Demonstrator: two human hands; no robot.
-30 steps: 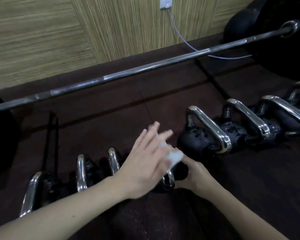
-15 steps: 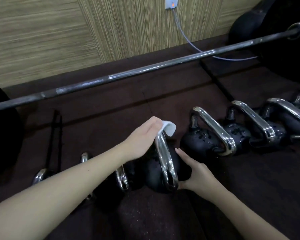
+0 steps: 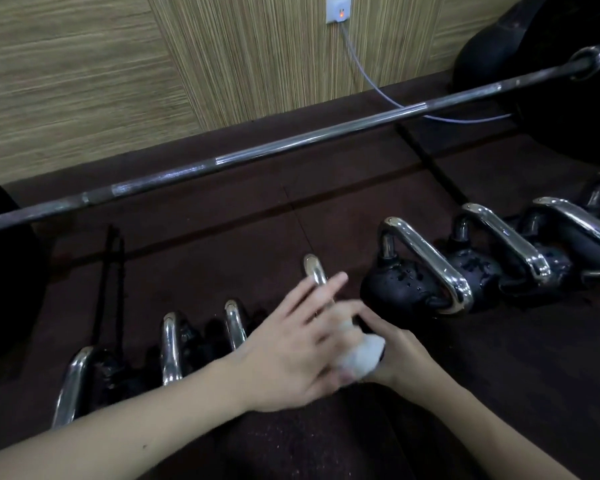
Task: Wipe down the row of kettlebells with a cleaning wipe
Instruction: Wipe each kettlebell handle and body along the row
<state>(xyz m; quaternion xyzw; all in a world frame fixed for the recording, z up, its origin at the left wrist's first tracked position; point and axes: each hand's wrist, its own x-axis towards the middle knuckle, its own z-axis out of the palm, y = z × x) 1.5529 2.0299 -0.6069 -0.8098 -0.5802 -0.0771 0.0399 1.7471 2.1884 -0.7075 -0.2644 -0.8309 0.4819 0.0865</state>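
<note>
A row of black kettlebells with chrome handles runs across the dark floor. My left hand [image 3: 291, 344] presses a crumpled white wipe [image 3: 362, 356] against the near end of the middle kettlebell's handle [image 3: 314, 270]; only the handle's far end shows above my fingers. My right hand [image 3: 397, 351] rests against that kettlebell's body just right of the wipe and is partly hidden behind it. Whether it grips the body I cannot tell. A wet-looking kettlebell [image 3: 400, 285] stands right beside it, with more to the right [image 3: 482, 268]. Three smaller ones stand to the left [image 3: 172, 344].
A long barbell [image 3: 291, 142] lies across the floor behind the row, with black plates [image 3: 568, 109] at its right end. A grey cable [image 3: 371, 81] runs down from a wall socket [image 3: 338, 10]. Wood-pattern wall panels stand beyond.
My left hand has slid the wipe from the far top of the handle down to its near end. My right hand stays at the kettlebell's body.
</note>
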